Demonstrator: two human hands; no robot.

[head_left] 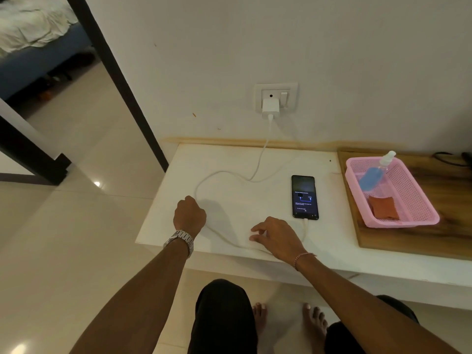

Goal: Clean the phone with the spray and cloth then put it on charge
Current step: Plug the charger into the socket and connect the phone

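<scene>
A black phone [304, 197] lies flat on the white shelf [229, 159], its screen lit, with the white cable [222, 175] plugged into its near end. The cable loops across the shelf up to a white charger [269, 108] in the wall socket [276, 97]. My left hand [189, 214] is curled beside the cable loop at the left; whether it grips the cable is unclear. My right hand [275, 237] hovers with fingers spread over the cable near the front edge, left of the phone. A blue spray bottle [375, 175] and an orange cloth [384, 206] lie in the pink basket [419, 200].
The basket sits on a wooden board [454, 226] at the right end of the shelf. A dark cable [447, 157] lies at the far right by the wall. A doorway with a dark frame [120, 80] opens at the left, a bed beyond it. My bare feet stand on the tiled floor below.
</scene>
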